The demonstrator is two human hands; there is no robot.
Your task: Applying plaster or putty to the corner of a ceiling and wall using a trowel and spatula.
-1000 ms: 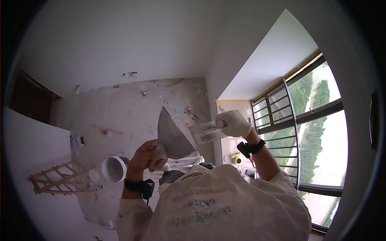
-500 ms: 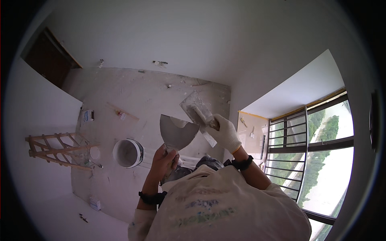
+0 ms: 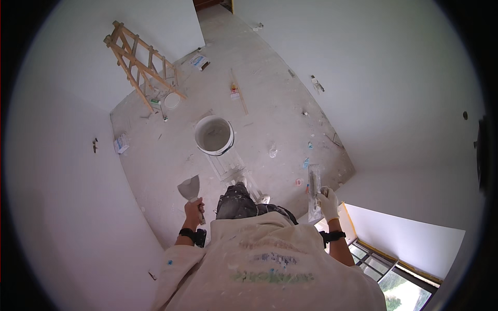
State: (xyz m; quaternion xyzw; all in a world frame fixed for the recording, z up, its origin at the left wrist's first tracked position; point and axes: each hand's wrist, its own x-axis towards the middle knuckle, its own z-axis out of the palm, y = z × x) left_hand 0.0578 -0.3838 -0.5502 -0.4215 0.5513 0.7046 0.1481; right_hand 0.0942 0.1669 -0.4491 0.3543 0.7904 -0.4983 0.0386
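My bare left hand (image 3: 194,210) is closed round the handle of a wide putty knife (image 3: 189,188), its fan-shaped blade pointing up and away from me. In my gloved right hand (image 3: 328,204) is a plastering trowel (image 3: 314,193), gripped by its handle; its long flat plate is held nearly upright, smeared with pale residue. The two tools are well apart, one on either side of my body. Ahead of me on the floor stands a white bucket (image 3: 214,136) with greyish material inside, apart from both hands.
A wooden A-frame ladder (image 3: 140,65) stands against the left wall, beside a round white lid (image 3: 171,100). Small boxes (image 3: 199,62), a wooden stick (image 3: 238,92) and scraps lie on the dusty floor (image 3: 171,145). A window (image 3: 399,285) is at the lower right.
My hands have moved apart, taking the putty knife left and the trowel right. My view has turned toward the left, so the bucket is now straight ahead and the window lower right.
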